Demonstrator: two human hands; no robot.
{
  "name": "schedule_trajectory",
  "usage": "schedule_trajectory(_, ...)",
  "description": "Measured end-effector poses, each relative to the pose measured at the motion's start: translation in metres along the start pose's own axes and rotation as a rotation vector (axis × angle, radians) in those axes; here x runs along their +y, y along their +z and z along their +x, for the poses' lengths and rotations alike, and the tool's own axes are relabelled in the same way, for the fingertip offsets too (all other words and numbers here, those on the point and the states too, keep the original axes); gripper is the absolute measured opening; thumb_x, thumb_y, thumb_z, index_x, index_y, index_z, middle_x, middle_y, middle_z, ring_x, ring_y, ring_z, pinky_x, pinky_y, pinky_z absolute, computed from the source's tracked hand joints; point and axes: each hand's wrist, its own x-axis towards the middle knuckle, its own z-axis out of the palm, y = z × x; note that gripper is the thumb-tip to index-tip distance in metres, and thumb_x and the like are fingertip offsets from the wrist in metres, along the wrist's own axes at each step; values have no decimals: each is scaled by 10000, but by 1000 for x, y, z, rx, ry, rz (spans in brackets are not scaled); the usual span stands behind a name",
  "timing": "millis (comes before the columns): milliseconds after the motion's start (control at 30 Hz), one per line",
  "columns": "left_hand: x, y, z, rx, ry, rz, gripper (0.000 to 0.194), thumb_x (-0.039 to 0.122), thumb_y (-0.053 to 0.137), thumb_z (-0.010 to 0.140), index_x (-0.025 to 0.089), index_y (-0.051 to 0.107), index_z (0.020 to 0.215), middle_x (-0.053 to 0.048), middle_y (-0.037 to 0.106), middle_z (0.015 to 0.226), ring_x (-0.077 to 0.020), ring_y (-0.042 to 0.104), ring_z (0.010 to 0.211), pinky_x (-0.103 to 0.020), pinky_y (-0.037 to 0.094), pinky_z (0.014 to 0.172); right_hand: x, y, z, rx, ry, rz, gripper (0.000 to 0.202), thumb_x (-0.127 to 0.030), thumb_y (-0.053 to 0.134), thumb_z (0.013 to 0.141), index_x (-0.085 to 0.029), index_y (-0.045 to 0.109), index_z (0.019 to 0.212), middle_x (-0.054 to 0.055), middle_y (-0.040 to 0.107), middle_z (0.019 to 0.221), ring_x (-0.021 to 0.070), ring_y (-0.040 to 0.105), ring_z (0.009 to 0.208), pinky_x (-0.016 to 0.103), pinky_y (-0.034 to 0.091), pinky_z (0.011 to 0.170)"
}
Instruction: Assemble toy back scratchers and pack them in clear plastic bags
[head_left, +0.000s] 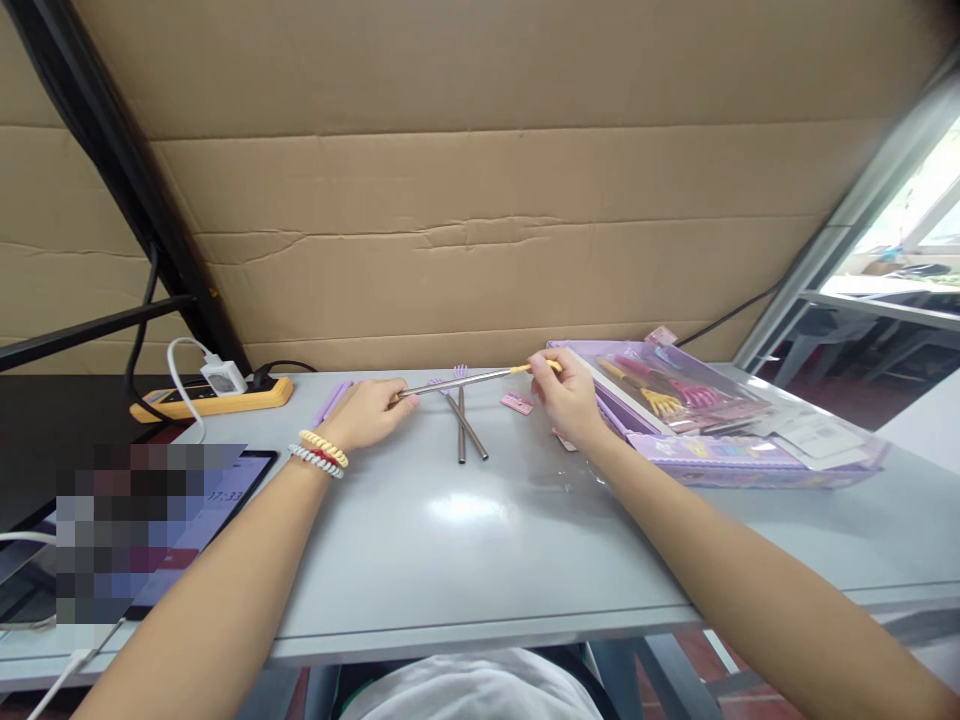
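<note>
Showing "17:33", a tablet (225, 525) lies well left of the purple box (750, 467). Nearer the box, the left hand (367, 412) has its fingers clamped on one end of a metal-shafted back scratcher (469, 381); its long axis runs sideways, yellow end toward the box. Two purple-headed back scratchers (460, 412) lie crossed left of the box, heads pointing away from the person. Just beside the box, the right hand (568, 398) pinches the yellow end. The box contains yellow and pink hand-shaped heads; its printing is too small to read.
</note>
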Motion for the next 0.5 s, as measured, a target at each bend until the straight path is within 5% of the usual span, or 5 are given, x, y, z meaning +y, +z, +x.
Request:
schedule_trajectory(133, -2, -1, 1, -16, -46, 87, 376, 542, 426, 795, 219, 470, 607, -7, 556, 567, -178, 502, 563, -279, 271, 533, -2, 0, -6, -89, -147, -265, 338, -519, 482, 840, -197, 551, 764, -32, 479, 553, 105, 427, 503, 237, 354, 484)
schedule_trajectory(500, -4, 3, 4, -47, -64, 256, 353, 457, 366, 815, 223, 524, 602, -63, 607, 607, -236, 576, 643, -313, 269, 528, 2, 1, -6, -210, 30, -240, 308, -494, 490, 844, -191, 539, 863, -8, 590, 564, 127, 517, 489, 250, 389, 507)
